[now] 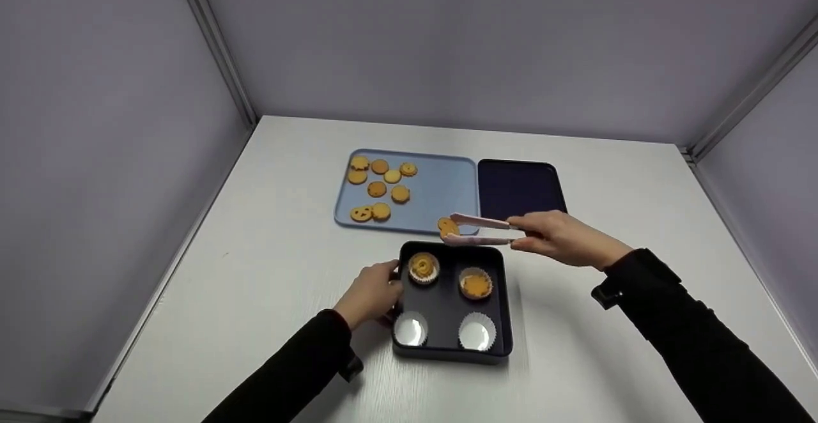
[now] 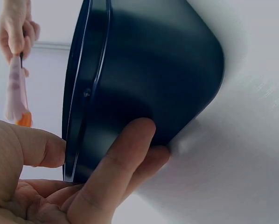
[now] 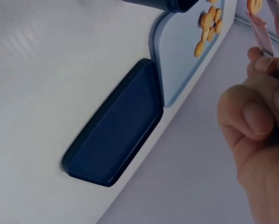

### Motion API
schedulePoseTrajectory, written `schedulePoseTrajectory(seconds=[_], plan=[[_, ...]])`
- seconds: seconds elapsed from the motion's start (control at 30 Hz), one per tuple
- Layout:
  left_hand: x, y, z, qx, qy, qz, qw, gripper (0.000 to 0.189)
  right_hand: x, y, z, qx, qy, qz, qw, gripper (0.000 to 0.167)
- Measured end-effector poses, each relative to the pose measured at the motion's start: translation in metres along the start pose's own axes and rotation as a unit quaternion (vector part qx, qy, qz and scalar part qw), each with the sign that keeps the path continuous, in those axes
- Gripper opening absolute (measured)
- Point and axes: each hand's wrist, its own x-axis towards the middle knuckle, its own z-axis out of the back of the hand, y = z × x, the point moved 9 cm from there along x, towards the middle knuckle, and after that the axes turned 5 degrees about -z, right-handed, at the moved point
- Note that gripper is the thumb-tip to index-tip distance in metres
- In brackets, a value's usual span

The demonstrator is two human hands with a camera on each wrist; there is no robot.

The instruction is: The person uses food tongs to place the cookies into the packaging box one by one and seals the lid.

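My right hand (image 1: 562, 239) grips a pair of pale pink tongs (image 1: 482, 222). Between the tong tips is a round golden cookie (image 1: 448, 227), held above the far edge of a dark square tin (image 1: 441, 311). With thumb at the rim and fingers against the outer wall, my left hand (image 2: 109, 182) holds the tin's left side. Inside the tin stand white paper cups: the far left cup (image 1: 424, 278) holds a swirled cookie (image 1: 422, 264), and the right one (image 1: 491, 290) a flower-edged cookie (image 1: 475, 284). The near left cup (image 1: 411, 330) and near right cup (image 1: 477, 332) hold nothing.
Beyond the tin lies a light blue tray (image 1: 444, 186) with several cookies grouped on its left half. A shallow dark lid (image 1: 519, 186) sits against the tray's right side. Grey panels enclose the white table (image 1: 255, 269) at the back and sides.
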Motion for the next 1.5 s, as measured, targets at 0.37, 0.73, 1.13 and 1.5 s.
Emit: schedulePoseTrajectory(seconds=[0.37,0.73,1.13,1.5], plan=[[0.001,0.002,-0.001,-0.004,0.005,0.005,1.0,0.059,-0.029,0.024,-0.006,0.009,0.069,0.03,0.9971,0.018],[0.001,0.003,0.0,-0.002,-0.003,0.003,1.0,0.059,-0.041,0.04,-0.022,-0.001,0.16,-0.002,0.9872,0.033],[0.0,0.002,0.001,-0.002,-0.005,0.004,1.0,0.058,-0.048,0.048,-0.034,-0.019,0.197,0.002,0.9802,0.014],[-0.001,0.001,0.0,-0.012,0.003,-0.007,0.9999,0.056,-0.049,0.05,-0.043,-0.083,0.194,0.008,0.9775,0.011]])
